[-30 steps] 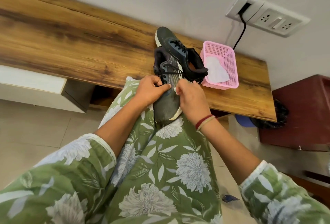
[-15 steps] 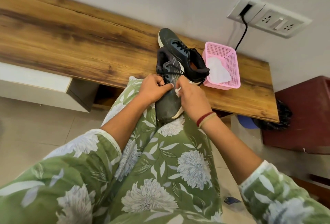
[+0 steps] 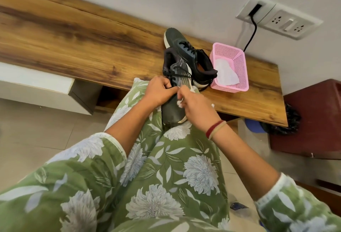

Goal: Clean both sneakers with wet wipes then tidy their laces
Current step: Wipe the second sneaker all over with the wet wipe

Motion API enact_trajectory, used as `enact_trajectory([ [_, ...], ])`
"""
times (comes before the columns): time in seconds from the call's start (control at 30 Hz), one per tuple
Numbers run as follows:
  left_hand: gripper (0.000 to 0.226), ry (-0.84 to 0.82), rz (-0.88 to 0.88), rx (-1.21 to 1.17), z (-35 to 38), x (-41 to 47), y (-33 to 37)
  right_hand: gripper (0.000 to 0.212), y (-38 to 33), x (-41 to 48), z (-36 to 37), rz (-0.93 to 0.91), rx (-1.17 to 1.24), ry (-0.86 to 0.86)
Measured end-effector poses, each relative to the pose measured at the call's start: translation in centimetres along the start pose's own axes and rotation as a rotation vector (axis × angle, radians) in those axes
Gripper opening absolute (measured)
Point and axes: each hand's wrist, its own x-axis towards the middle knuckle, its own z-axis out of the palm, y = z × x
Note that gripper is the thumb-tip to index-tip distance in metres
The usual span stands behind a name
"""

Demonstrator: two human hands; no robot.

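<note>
My left hand (image 3: pixel 159 91) reaches in over my thigh, wrist bent. Its fingers are curled under and the thumb is pressed to the forefinger, pinching the black lace (image 3: pixel 181 74). My right hand (image 3: pixel 198 110) meets it fingertip to fingertip, knuckles up. Its fingers are curled round a crumpled wipe (image 3: pixel 180 103), whose white edges show below the thumb. I cannot tell whether this hand also nips the lace.

Beyond both hands runs the long wooden bench (image 3: pixel 73 43). Beneath my forearms are my green floral trousers (image 3: pixel 166 158). The near sneaker (image 3: pixel 172 111) lies on my lap under both hands. Its toe points towards me below my right palm, and its heel end rises past my left knuckles over the bench edge. The second sneaker (image 3: pixel 184 50) lies on the bench just beyond my fingertips, touching the first, with its toe towards the wall. Beyond my right hand, just beside that shoe, stands a pink basket (image 3: pixel 239 85) with a flat wipe (image 3: pixel 226 73) lying inside.
</note>
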Motion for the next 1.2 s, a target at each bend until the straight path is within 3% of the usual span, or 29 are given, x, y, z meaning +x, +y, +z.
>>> enact_trajectory([
  [0.17,0.040,0.020,-0.001,-0.061,0.0,0.1,-0.3,0.026,-1.7,-2.0,-0.4,-0.049,0.341,-0.149],
  [0.23,0.041,0.018,-0.041,-0.088,-0.1,0.3,-0.4,0.026,-0.7,-1.4,-0.9,0.046,0.391,-0.032],
  [0.3,0.042,0.020,-0.075,-0.130,-0.2,0.5,-0.5,0.023,0.9,-0.4,-1.4,0.130,0.307,0.173],
  [0.37,0.043,0.024,-0.093,-0.170,0.0,0.5,-0.5,0.020,1.9,0.3,-1.1,0.180,0.251,0.243],
  [0.73,0.041,0.018,-0.085,-0.129,0.2,0.5,-0.4,0.010,-3.0,-4.9,2.3,-0.060,0.138,0.218],
  [0.9,0.042,0.027,-0.095,-0.172,-0.1,0.5,-0.4,0.011,0.8,-1.3,1.0,0.128,0.101,0.331],
  [1.2,0.042,0.020,-0.096,-0.152,0.2,0.6,-0.6,0.017,-2.5,-5.0,2.5,-0.098,0.088,0.160],
])
